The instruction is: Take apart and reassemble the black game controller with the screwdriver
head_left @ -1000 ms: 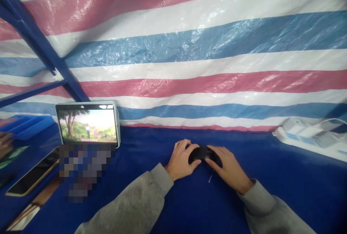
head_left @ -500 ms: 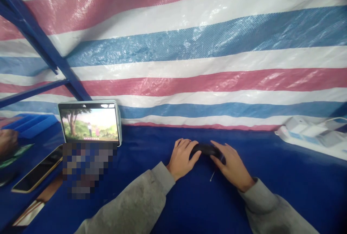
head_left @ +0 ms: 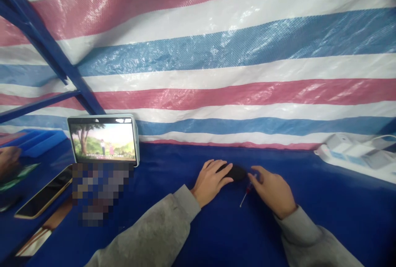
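Observation:
A black rounded object, like a computer mouse (head_left: pixel 236 172), sits on the blue tabletop (head_left: pixel 229 234). My left hand (head_left: pixel 212 182) holds its left side, thumb in front and fingers over the top. To its right is my right hand (head_left: pixel 274 188), clear of the black object, with thumb and index finger apart beside the handle of a small screwdriver (head_left: pixel 248 190). The screwdriver has a reddish part, and its thin metal shaft points down and left. Part of its handle is hidden by my right thumb.
A tablet (head_left: pixel 103 141) showing a cartoon stands at the left, with a blurred-out patch before it. Further left are a phone (head_left: pixel 45 193), a blue tray (head_left: pixel 40 141) and another person's hand (head_left: pixel 8 160). A white power strip (head_left: pixel 355 162) with plugs lies at the right. Striped sheeting hangs behind.
My right hand has let go of the black object and moved right, to the screwdriver's handle. My left hand stays on the object. The screwdriver's tip has not moved.

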A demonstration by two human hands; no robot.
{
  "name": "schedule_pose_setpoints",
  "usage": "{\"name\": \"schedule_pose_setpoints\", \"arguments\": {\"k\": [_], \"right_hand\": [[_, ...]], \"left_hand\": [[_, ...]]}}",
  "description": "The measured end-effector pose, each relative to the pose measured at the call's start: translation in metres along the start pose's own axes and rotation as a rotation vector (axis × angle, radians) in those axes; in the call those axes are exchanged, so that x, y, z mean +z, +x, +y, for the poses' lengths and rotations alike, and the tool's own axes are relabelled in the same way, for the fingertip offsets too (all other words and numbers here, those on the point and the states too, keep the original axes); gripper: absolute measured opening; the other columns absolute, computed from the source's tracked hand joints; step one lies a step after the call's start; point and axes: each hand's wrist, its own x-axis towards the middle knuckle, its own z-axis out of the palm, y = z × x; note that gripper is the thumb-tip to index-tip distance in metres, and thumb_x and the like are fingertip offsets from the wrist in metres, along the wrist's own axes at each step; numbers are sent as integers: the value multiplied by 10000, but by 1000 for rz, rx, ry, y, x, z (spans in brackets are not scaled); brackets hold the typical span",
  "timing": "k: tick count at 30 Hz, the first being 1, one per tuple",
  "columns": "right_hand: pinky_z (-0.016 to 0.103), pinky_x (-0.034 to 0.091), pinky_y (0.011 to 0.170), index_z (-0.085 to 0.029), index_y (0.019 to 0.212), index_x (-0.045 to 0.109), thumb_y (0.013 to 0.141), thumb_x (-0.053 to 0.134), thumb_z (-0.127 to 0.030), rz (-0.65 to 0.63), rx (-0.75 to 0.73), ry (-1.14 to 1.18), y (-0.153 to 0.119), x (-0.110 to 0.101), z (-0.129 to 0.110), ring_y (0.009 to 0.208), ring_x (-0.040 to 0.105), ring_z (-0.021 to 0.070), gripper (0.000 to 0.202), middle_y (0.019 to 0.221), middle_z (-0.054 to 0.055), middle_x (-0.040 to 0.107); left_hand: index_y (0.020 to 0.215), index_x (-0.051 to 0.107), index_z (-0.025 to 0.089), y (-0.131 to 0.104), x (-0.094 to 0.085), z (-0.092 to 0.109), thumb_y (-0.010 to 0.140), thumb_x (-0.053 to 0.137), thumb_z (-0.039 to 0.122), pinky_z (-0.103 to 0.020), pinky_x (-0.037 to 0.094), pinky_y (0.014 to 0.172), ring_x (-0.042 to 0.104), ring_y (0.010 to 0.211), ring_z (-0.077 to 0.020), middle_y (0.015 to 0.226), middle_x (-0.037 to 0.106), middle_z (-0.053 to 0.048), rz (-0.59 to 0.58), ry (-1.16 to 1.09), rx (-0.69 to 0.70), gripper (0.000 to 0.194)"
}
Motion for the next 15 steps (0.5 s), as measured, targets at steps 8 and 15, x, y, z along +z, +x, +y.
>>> {"name": "schedule_pose_setpoints", "arguments": {"k": [8,15], "right_hand": [[288,474,518,-235,1122,686,864,543,-342,46,55,145,0,-6,-7,511,655,192,314,602,0,686],[314,583,554,-143,1431,409,938,560,-393,643,66,787,-4,-19,-16,529,660,147,573,854,69,722]], "left_hand": [[1331,581,219,-3,4,-2,945,610,464,-446,455,1105,540,1327,-247,1411,581,-98,7,-33,7,458],[1309,601,189,-3,0,2,977,574,405,-422,413,1143,506,1355,-224,1419,576,-89,-58,-100,148,397]]}}
